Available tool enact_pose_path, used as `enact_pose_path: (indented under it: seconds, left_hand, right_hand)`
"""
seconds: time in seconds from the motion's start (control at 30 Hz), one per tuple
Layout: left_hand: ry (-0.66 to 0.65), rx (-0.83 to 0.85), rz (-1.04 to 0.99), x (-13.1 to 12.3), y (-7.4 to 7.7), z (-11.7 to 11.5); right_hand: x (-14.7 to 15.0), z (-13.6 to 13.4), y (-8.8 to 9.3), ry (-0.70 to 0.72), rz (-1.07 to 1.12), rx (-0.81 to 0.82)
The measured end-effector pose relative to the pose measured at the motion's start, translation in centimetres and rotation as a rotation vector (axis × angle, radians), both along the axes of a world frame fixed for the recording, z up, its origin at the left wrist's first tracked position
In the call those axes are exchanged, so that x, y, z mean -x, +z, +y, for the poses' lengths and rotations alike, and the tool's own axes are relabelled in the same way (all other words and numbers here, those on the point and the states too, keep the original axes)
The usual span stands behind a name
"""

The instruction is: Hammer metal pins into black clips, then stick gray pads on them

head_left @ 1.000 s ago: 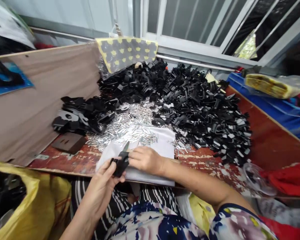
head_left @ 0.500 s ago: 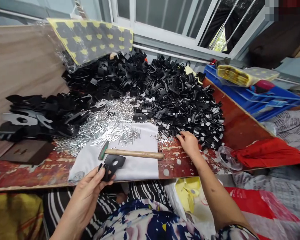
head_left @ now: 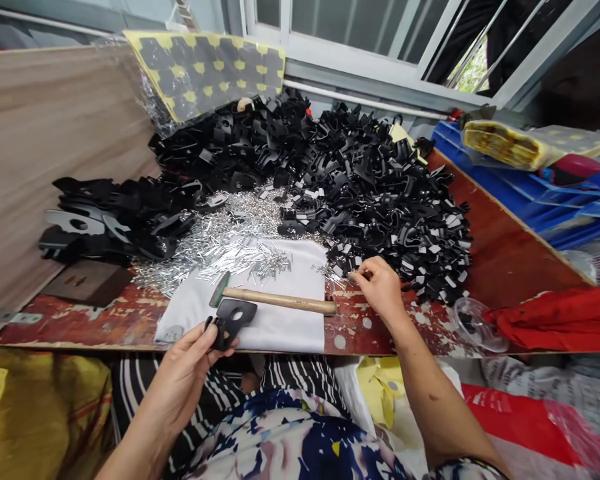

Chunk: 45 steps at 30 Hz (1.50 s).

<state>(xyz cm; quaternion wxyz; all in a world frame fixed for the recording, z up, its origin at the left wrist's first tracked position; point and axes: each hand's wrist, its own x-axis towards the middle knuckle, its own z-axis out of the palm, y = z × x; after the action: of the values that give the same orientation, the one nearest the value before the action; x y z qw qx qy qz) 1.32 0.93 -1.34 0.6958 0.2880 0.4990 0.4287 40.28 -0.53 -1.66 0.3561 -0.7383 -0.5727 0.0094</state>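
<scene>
My left hand [head_left: 190,360] is closed on a black plastic piece with a round hole [head_left: 246,317], held up near the table's front edge. Above that piece, a hammer [head_left: 280,299] with a wooden handle and a green head lies across a white cloth [head_left: 290,337]. My right hand [head_left: 383,290] is at the lower edge of a heap of small black clips [head_left: 375,187], its thumb and fingertips pinched together. Whatever is between those fingertips is too small to name. Loose silvery metal pins [head_left: 230,233] spread over the cloth's back edge, between the two hands.
Stacked black plates [head_left: 115,220] and a brown block [head_left: 87,283] are at the left, beside a wooden board [head_left: 65,120]. On the right stand a clear plastic cup [head_left: 480,327], red cloth [head_left: 565,320] and a blue crate [head_left: 535,200]. The red tabletop [head_left: 500,253] has worn paint.
The camera view has turned a little, shifting the scene. My right hand has lifted slightly at the edge of the heap, fingertips still pinched. My left hand keeps hold of the black plastic piece.
</scene>
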Motion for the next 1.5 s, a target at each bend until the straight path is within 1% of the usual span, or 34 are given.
enact_pose_path:
  seconds: [0.07, 0.17, 0.27, 0.3, 0.37, 0.47, 0.53, 0.63, 0.67, 0.7, 0.77, 0.87, 0.93, 1.03, 1.1, 1.17, 1.23, 1.3, 1.37, 1.4, 1.43, 1.5]
  left_hand:
    - [0.005, -0.004, 0.001, 0.0, 0.1, 0.0]
    - [0.005, -0.01, 0.003, 0.1, 0.0, 0.0]
    - [-0.002, -0.017, -0.008, 0.2, -0.2, 0.0]
    - [-0.003, -0.019, -0.016, 0.2, -0.3, 0.0]
    - [-0.001, -0.02, -0.028, 0.3, -0.4, 0.0]
    - [0.006, -0.014, -0.032, 0.4, -0.3, 0.0]
    - [0.006, -0.01, -0.03, 0.4, -0.2, 0.0]
    - [0.004, 0.003, -0.029, 0.5, -0.2, 0.0]
    - [0.004, 0.01, -0.029, 0.6, -0.2, 0.0]
    - [0.004, 0.018, -0.031, 0.6, -0.2, 0.1]
    - [0.002, 0.027, -0.034, 0.6, -0.3, 0.1]
    - [-0.003, 0.023, -0.028, 0.5, -0.4, 0.3]
    - [-0.004, 0.013, -0.02, 0.4, -0.4, 0.3]
    - [-0.012, 0.009, -0.007, 0.4, -0.2, 0.3]
    - [-0.026, 0.016, 0.008, 0.5, 0.0, 0.2]
    - [-0.037, 0.017, 0.02, 0.7, 0.1, 0.2]
    - [-0.041, 0.012, 0.03, 0.8, 0.0, 0.3]
    - [-0.04, 0.006, 0.038, 0.8, 0.0, 0.4]
    - [-0.039, 0.009, 0.046, 0.6, 0.0, 0.5]
    - [-0.036, 0.012, 0.051, 0.5, 0.1, 0.6]
    - [-0.033, 0.016, 0.058, 0.4, 0.3, 0.7]
    - [-0.025, 0.03, 0.077, 0.2, 0.8, 0.7]
  right_hand:
    - [1.4, 0.4, 0.6, 0.05, 0.058, 0.039]
    - [3.0, 1.7, 0.8, 0.132, 0.255, 0.101]
    - [4.7, 3.1, 0.8, 0.277, 0.462, 0.11]
    - [5.3, 3.5, 0.9, 0.321, 0.493, 0.125]
    - [6.7, 4.2, 1.3, 0.382, 0.429, 0.173]
    - [7.7, 4.8, 2.1, 0.437, 0.189, 0.258]
    - [7.1, 5.0, 2.6, 0.398, 0.09, 0.265]
    - [4.4, 4.3, 3.0, 0.217, 0.008, 0.15]
    - [3.5, 3.8, 2.9, 0.174, -0.016, 0.121]
    - [2.6, 3.2, 2.8, 0.161, -0.04, 0.117]
    - [1.6, 1.9, 2.3, 0.225, -0.09, 0.161]
    - [1.6, 0.3, 0.9, 0.381, -0.151, 0.23]
    - [2.2, -0.3, 0.1, 0.387, -0.172, 0.251]
    - [2.9, -0.5, -0.4, 0.303, -0.136, 0.252]
    - [2.8, -0.6, -0.4, 0.247, -0.063, 0.192]
    - [2.2, -0.9, -0.2, 0.166, 0.045, 0.115]
    - [1.4, -1.4, -0.4, 0.083, 0.18, 0.073]
    - [0.6, -2.4, -0.8, 0.017, 0.349, 0.064]
    - [0.2, -3.8, -1.3, -0.032, 0.486, 0.088]
    - [0.1, -4.6, -1.5, -0.045, 0.501, 0.126]
    - [0.1, -5.5, -1.6, -0.047, 0.461, 0.181]
    - [0.0, -7.4, -1.2, -0.035, 0.236, 0.3]
